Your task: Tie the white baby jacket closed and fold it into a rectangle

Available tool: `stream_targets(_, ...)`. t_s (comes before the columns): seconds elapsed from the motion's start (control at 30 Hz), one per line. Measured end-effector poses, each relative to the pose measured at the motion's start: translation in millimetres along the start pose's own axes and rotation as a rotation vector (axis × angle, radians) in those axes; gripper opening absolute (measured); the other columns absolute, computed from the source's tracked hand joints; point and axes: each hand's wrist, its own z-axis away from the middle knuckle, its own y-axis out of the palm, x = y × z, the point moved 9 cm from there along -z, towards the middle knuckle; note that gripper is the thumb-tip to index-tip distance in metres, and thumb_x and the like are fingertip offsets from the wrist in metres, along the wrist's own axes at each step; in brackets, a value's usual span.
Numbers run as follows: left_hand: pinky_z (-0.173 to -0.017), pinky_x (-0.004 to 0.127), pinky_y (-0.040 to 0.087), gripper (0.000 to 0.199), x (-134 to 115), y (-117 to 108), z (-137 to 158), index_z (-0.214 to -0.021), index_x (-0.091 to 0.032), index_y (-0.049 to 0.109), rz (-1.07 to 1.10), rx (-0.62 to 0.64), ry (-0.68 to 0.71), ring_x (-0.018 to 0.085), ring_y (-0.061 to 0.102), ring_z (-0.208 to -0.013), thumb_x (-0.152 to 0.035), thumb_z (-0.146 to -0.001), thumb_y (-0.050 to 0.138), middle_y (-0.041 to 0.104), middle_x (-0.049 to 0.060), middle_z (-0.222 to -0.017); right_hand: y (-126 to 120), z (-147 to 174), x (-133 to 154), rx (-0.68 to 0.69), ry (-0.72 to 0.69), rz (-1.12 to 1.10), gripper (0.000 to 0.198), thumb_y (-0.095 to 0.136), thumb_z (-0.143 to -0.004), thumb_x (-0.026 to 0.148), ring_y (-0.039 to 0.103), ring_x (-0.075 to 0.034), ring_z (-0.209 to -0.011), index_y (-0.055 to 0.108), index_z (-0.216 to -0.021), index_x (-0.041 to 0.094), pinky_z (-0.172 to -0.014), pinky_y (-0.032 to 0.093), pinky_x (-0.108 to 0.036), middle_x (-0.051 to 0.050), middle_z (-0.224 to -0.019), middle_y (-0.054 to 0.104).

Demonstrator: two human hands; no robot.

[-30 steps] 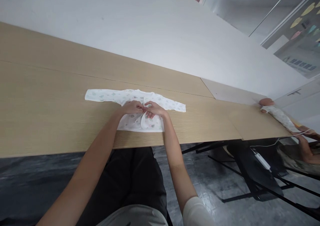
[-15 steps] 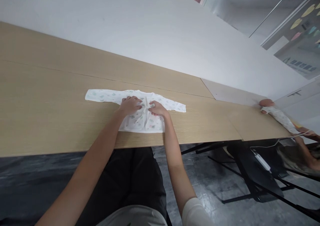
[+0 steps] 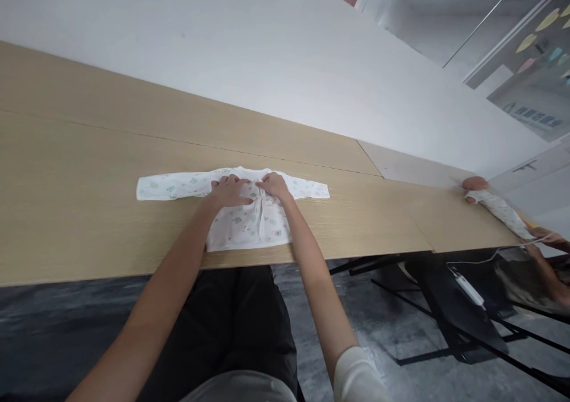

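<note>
A white baby shirt (image 3: 236, 227) with a small print lies spread on the table, its two sleeves out to the sides and its front opening running down the middle. My left hand (image 3: 229, 192) rests on the left front panel, fingers spread and thumb toward the opening. My right hand (image 3: 275, 186) is closed in a pinch on the shirt's front edge, just below the neckline. Its fingertips are partly hidden by the hand itself.
The long wooden table (image 3: 89, 224) runs along a white wall (image 3: 178, 51). At its far right lies a doll (image 3: 496, 205) in white clothing, near another person's hand (image 3: 541, 233). A black chair (image 3: 458, 307) holds a white power strip (image 3: 468, 289).
The shirt has shifted left and toward me, and its front panels lie closer together. My right hand has moved up toward the neckline. My left hand has slid slightly left, its fingers spreading.
</note>
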Motion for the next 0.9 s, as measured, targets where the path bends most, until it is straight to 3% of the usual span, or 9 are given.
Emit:
stream_targets(0.13, -0.104, 0.054, 0.028, 0.072, -3, 0, -5, -0.143, -0.025, 0.047, -0.037, -0.037, -0.002, 0.042, 0.036, -0.132, -0.061, -0.081, 0.052, 0.046, 0.018, -0.142, 3, 0, -6, -0.023, 0.025, -0.049, 0.030, 0.058, -0.083, 0.031, 0.044, -0.010, -0.057, 0.046, -0.058, 0.020, -0.053, 0.029, -0.022, 0.005, -0.055, 0.043)
stream_targets(0.27, -0.103, 0.049, 0.029, 0.052, -23, -3, -11, -0.132, -0.018, 0.057, -0.099, -0.217, 0.053, 0.037, 0.043, -0.125, -0.048, -0.092, 0.040, 0.053, 0.019, -0.132, 3, 1, -10, -0.054, 0.030, -0.060, 0.032, 0.056, -0.083, 0.029, 0.041, -0.010, -0.055, 0.043, -0.055, 0.020, -0.051, 0.025, -0.023, 0.005, -0.054, 0.038)
stream_targets(0.37, -0.099, 0.046, 0.033, 0.047, -36, 0, -12, -0.129, -0.014, 0.057, -0.130, -0.310, 0.096, 0.035, 0.047, -0.121, -0.040, -0.096, 0.036, 0.054, 0.020, -0.130, 6, -2, -13, -0.046, 0.033, -0.070, 0.024, 0.054, -0.083, 0.026, 0.045, -0.011, -0.057, 0.051, -0.059, 0.020, -0.054, 0.031, -0.022, 0.004, -0.057, 0.046)
stream_targets(0.47, -0.097, 0.045, 0.035, 0.047, -37, 1, -13, -0.126, -0.013, 0.059, -0.121, -0.375, 0.100, 0.035, 0.048, -0.119, -0.039, -0.097, 0.034, 0.055, 0.021, -0.127, 6, -5, -17, -0.078, 0.036, -0.135, 0.008, 0.058, -0.080, 0.023, 0.056, -0.013, -0.069, 0.065, -0.081, 0.020, -0.064, 0.041, -0.021, 0.003, -0.071, 0.060)
stream_targets(0.57, -0.097, 0.045, 0.036, 0.045, -32, -1, -15, -0.120, -0.014, 0.063, -0.064, -0.432, 0.091, 0.034, 0.050, -0.117, -0.037, -0.098, 0.031, 0.059, 0.019, -0.121, 3, -4, -17, -0.125, 0.030, -0.182, 0.019, 0.061, -0.080, 0.021, 0.062, -0.014, -0.080, 0.069, -0.098, 0.021, -0.075, 0.046, -0.022, 0.001, -0.085, 0.068)
stream_targets(0.73, -0.096, 0.043, 0.040, 0.037, -19, -8, -30, -0.105, -0.017, 0.070, 0.073, -0.461, 0.063, 0.031, 0.057, -0.110, -0.037, -0.094, 0.041, 0.068, 0.014, -0.110, 3, -4, -13, -0.127, 0.026, -0.214, 0.014, 0.061, -0.087, 0.027, 0.065, -0.015, -0.085, 0.071, -0.084, 0.018, -0.078, 0.047, -0.022, -0.002, -0.090, 0.073)
stream_targets(0.9, -0.081, 0.034, 0.046, 0.022, -5, -8, -48, -0.092, -0.021, 0.073, 0.236, -0.348, 0.019, 0.025, 0.065, -0.090, -0.030, -0.082, 0.056, 0.074, 0.008, -0.094, 6, -6, -12, -0.116, 0.031, -0.214, 0.011, 0.062, -0.084, 0.021, 0.067, -0.015, -0.086, 0.073, -0.084, 0.018, -0.078, 0.047, -0.022, -0.002, -0.089, 0.074)
